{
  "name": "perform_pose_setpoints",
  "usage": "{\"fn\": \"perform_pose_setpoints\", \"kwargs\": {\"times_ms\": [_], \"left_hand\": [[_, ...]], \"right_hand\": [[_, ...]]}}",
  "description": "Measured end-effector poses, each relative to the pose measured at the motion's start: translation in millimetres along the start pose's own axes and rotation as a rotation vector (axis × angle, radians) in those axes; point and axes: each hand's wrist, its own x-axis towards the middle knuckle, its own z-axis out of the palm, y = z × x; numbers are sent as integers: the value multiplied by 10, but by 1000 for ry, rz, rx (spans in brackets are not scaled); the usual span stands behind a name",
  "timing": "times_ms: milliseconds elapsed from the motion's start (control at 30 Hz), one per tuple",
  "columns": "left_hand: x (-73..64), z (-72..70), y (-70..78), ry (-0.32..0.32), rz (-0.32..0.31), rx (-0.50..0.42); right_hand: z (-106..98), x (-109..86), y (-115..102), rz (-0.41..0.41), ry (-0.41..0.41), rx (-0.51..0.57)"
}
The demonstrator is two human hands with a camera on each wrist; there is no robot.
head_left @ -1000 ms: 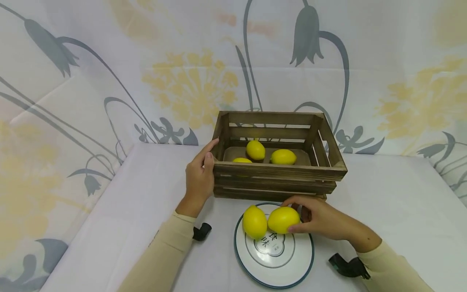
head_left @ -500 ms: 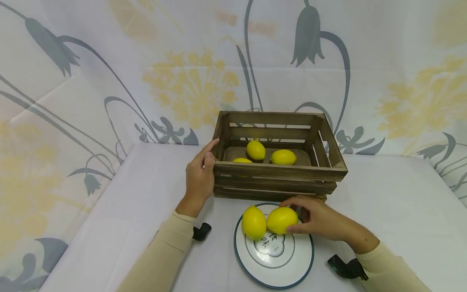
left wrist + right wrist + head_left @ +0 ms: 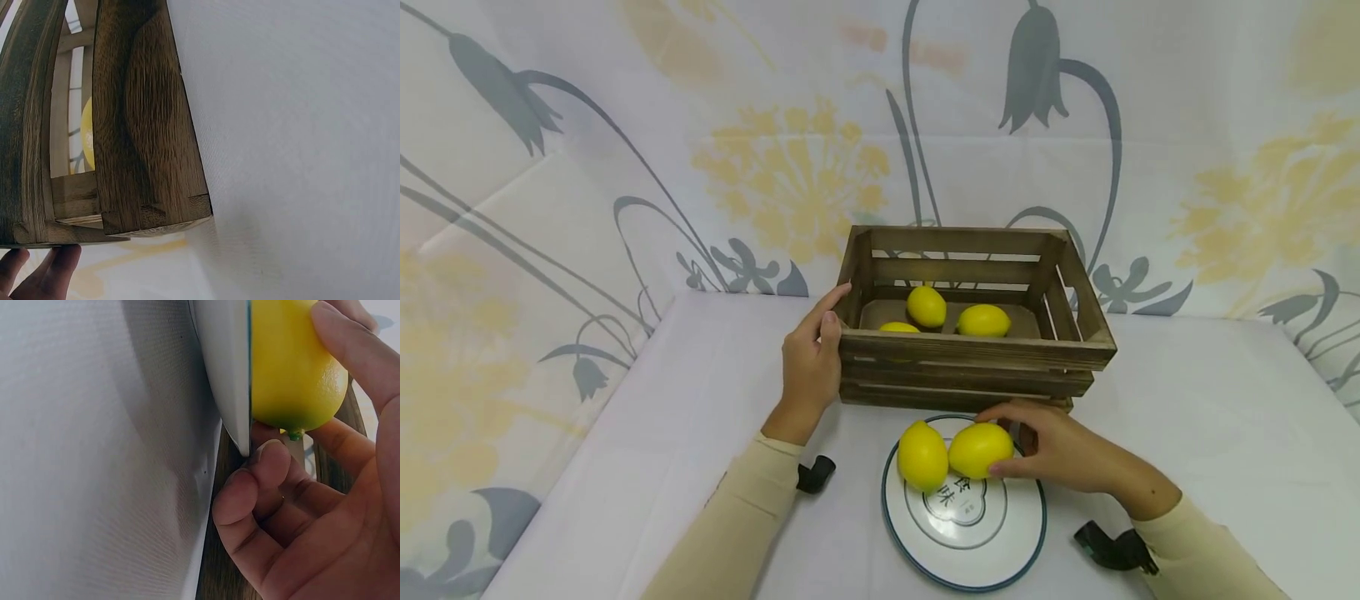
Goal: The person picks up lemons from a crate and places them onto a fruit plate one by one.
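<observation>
My left hand (image 3: pixel 808 367) rests against the left end of a brown slatted wooden crate (image 3: pixel 970 353); its fingertips (image 3: pixel 64 262) touch that end in the left wrist view. Inside the crate lie yellow lemons: a round-looking one (image 3: pixel 927 307), one on its side (image 3: pixel 983 321), and one partly hidden behind the front slat (image 3: pixel 897 328). My right hand (image 3: pixel 1067 454) pinches a lemon (image 3: pixel 979 451) between thumb and fingers, on a white plate (image 3: pixel 973 568) with a blue rim. In the right wrist view this lemon (image 3: pixel 297 369) touches the plate. Another lemon (image 3: pixel 922 457) sits beside it on the left.
A white cloth (image 3: pixel 1210 400) covers the table beneath everything. Right behind the crate rises a flower-patterned curtain (image 3: pixel 805 175). Black curved pieces stick out by each wrist, one near the left sleeve (image 3: pixel 816 475) and one near the right sleeve (image 3: pixel 1116 548).
Over the past second my right hand and the lemon it pinches have shifted very slightly left. My left hand stays at the crate.
</observation>
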Motion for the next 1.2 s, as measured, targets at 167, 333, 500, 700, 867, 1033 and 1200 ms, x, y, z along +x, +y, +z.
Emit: {"fn": "perform_pose_setpoints", "kwargs": {"times_ms": [167,333,500,700,867,1033,1200], "left_hand": [[3,1,12,13,-5,7],[11,1,14,8,0,10],[18,3,14,16,1,12],[20,8,16,4,-7,10],[32,1,17,6,-7,10],[5,8,26,0,-28,13],[-17,5,25,-5,-34,-1]], "right_hand": [[-7,1,-4,3,-9,9],[-25,-5,-17,-9,-7,-8],[-61,-16,-37,-17,9,-16],[-94,-33,-34,-19,16,-37],[-135,-43,-62,-14,32,-60],[-141,-87,-143,-20,107,-96],[-111,-115,-243,-78,226,-137]]}}
